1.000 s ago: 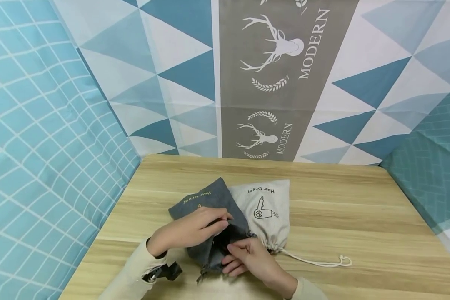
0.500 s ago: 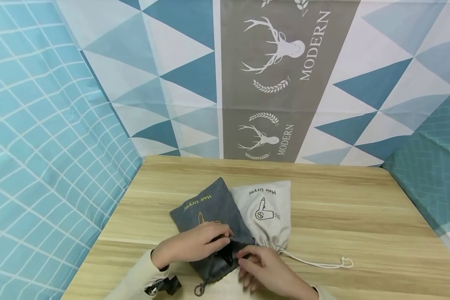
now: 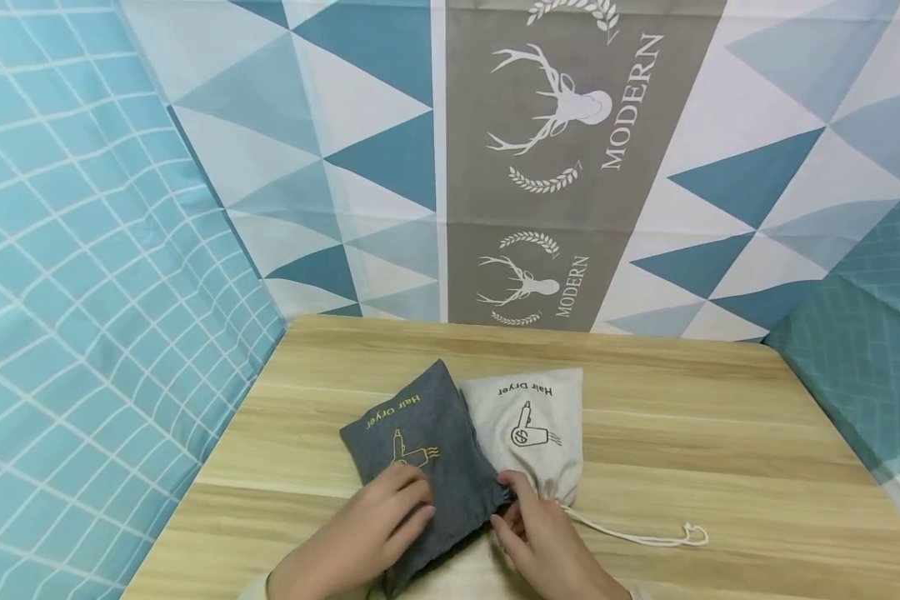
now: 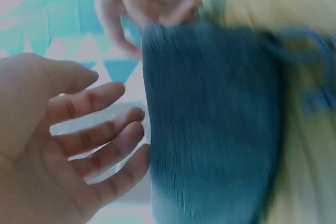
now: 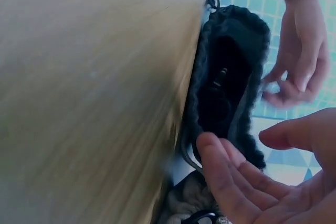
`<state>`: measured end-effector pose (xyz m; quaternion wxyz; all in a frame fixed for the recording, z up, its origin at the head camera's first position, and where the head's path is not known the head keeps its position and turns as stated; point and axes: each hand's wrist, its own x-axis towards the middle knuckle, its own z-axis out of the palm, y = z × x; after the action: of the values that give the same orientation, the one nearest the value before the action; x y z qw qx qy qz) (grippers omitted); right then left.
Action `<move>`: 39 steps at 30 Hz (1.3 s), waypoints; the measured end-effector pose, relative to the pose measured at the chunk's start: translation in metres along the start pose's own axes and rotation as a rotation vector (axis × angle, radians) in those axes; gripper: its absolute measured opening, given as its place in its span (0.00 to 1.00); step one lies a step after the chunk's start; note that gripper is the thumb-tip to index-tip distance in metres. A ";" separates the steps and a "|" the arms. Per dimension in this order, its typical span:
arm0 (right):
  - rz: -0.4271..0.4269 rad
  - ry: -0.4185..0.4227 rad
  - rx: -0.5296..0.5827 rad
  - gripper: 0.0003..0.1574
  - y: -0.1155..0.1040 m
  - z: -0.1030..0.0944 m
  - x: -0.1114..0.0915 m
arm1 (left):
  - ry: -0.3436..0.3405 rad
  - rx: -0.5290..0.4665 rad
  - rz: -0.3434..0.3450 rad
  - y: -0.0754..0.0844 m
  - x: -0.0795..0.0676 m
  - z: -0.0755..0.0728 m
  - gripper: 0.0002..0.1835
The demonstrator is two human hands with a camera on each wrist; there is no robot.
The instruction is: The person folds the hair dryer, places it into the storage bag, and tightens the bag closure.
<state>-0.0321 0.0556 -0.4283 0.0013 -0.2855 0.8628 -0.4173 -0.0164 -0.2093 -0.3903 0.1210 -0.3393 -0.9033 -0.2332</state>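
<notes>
A dark grey drawstring bag [image 3: 450,479], printed "Hair Dryer" in yellow, lies on the table with its mouth toward me. My left hand [image 3: 375,533] is at its left side; in the left wrist view its loosely bent fingers are beside the cloth, gripping nothing. At the mouth's right corner is my right hand [image 3: 547,537], thumb and fingers apart in the right wrist view. There, the gathered mouth [image 5: 257,30] gapes, and a black thing with pale marks, kind unclear, shows inside. A beige drawstring bag [image 3: 528,417] lies partly under the grey one.
The beige bag's white cord [image 3: 630,537] trails right across the wooden table [image 3: 690,433]. A dark drawstring loop [image 4: 310,40] hangs from the grey bag. Patterned cloth [image 3: 375,158] stands behind the table, and blue checked cloth [image 3: 82,292] on the left.
My left hand has let go of the grey bag's upper mouth edge and drawn back toward me. That edge has dropped flat in the head view. My right hand has shifted right to the corner.
</notes>
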 end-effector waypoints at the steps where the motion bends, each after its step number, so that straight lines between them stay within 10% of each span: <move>1: -0.013 0.020 -0.017 0.24 0.001 0.001 -0.001 | 0.029 0.031 -0.054 -0.001 -0.008 -0.002 0.02; 4: -0.049 0.068 -0.058 0.22 0.002 0.004 -0.001 | -0.039 0.042 -0.261 -0.005 -0.032 -0.006 0.09; 8: -0.074 0.097 -0.089 0.13 0.003 0.004 -0.002 | -0.326 -0.097 -0.514 -0.010 -0.056 -0.003 0.23; 12: -0.056 0.106 -0.133 0.05 0.001 0.004 -0.001 | -0.477 -0.080 -0.577 -0.007 -0.058 0.011 0.30; 21: -0.019 -0.041 -0.054 0.14 0.000 0.004 0.000 | -0.436 0.078 -0.529 -0.001 -0.053 0.031 0.10; 39: -0.021 -0.022 0.091 0.16 -0.002 -0.027 0.005 | -0.306 0.028 -0.508 -0.017 -0.063 0.001 0.04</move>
<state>-0.0420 0.0711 -0.4079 0.0194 -0.2990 0.8396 -0.4530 0.0189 -0.2544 -0.4207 -0.0740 -0.1319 -0.9701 -0.1898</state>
